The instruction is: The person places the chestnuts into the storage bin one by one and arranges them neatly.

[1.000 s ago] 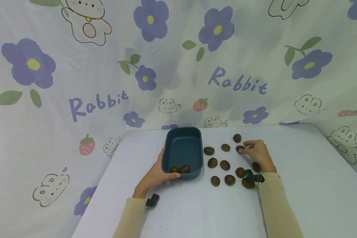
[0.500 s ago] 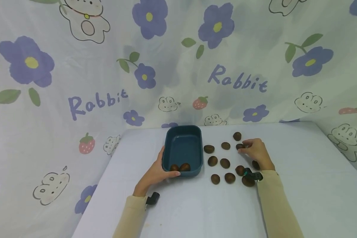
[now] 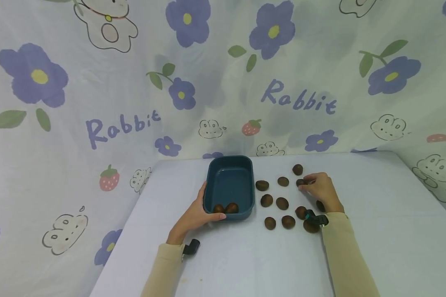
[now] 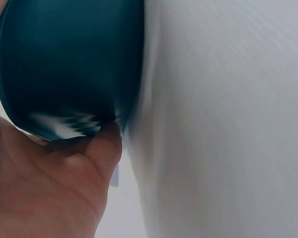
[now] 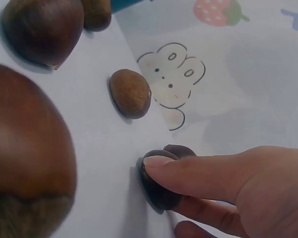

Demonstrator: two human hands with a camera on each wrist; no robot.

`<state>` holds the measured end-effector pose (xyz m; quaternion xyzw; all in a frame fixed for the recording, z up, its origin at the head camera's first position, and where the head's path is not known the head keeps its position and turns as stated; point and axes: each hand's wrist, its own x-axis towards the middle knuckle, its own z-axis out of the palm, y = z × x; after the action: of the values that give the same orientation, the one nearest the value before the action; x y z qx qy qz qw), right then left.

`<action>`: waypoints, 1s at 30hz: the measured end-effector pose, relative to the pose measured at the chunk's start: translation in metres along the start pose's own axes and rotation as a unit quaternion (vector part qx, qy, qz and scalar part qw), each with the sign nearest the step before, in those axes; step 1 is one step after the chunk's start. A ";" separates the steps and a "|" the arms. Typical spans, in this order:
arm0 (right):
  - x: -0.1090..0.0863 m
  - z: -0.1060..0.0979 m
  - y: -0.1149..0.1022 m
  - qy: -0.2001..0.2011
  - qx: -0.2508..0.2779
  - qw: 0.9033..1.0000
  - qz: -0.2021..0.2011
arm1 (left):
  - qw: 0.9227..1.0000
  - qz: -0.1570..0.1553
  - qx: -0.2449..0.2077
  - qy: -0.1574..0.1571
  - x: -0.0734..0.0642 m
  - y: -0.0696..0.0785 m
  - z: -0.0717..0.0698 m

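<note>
"One left hand [image 3: 194, 215] is clasping a teal tub [image 3: 228, 185] around its near left corner, towards the back edge of the white worktop [image 3: 230, 260]."

"And why is the right hand [image 3: 321, 190] pinching that chestnut [image 5: 159, 195] near the same edge, right of the tub?"

"Fingertip control is probably suiting something so small and round, while the other grip is likely steadying the tub. Two more chestnuts [image 3: 232, 208] are resting inside, at its near end."
</note>
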<state>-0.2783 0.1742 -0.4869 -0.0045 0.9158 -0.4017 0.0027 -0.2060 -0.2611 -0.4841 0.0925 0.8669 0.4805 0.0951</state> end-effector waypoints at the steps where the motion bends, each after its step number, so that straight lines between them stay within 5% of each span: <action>1: 0.000 0.000 -0.001 0.001 0.000 1.000 -0.001 | 1.000 -0.001 0.001 0.000 0.000 0.000 0.000; 12: 0.000 -0.004 -0.006 0.004 -0.002 1.000 -0.009 | 1.000 0.008 0.003 0.003 0.001 -0.003 -0.001; 30: -0.009 -0.019 -0.036 -0.017 0.064 0.998 -0.011 | 1.000 -0.005 0.005 -0.002 -0.001 -0.001 -0.002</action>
<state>-0.2690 0.1636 -0.4478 -0.0208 0.8877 -0.4597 0.0140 -0.2056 -0.2634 -0.4838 0.0898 0.8696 0.4752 0.0992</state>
